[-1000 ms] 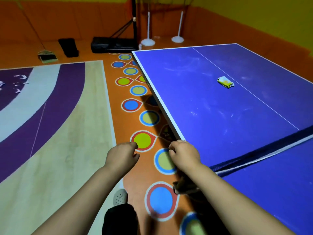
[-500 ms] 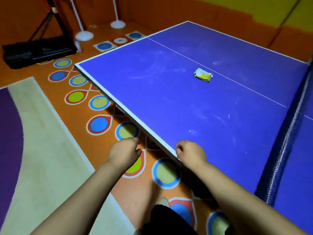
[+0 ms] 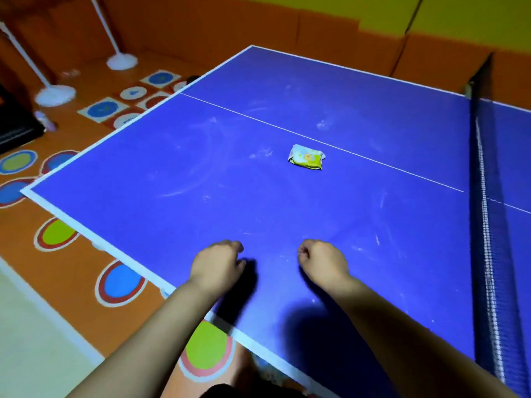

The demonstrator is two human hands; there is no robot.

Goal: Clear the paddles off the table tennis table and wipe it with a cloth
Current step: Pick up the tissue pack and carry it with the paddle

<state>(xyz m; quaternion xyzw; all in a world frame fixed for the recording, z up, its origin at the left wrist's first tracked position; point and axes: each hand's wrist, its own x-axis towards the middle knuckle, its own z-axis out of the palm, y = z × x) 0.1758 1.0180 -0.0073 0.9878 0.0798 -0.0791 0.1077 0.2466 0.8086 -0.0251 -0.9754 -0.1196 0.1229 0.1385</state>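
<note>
One cloth [image 3: 307, 157] lies on the table [image 3: 161, 179] just short of its centre line, at 12 o'clock from two hands; left hand [image 3: 216, 265] and right hand [image 3: 323, 261] hover inside the near edge, each curled in a loose fist, holding nothing. Open tabletop runs from hands to cloth; one net [image 3: 485, 225] bounds it at 3 o'clock; two white stands [image 3: 122, 61] sit on the floor at 10 o'clock.

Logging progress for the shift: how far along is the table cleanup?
Done, apparently: no paddles show on the blue table tennis table. In hand: nothing; the left hand and right hand hover curled and empty over it. Left: wiping; white smudges mark the surface, and a small yellow-green packet lies near the centre line.
</note>
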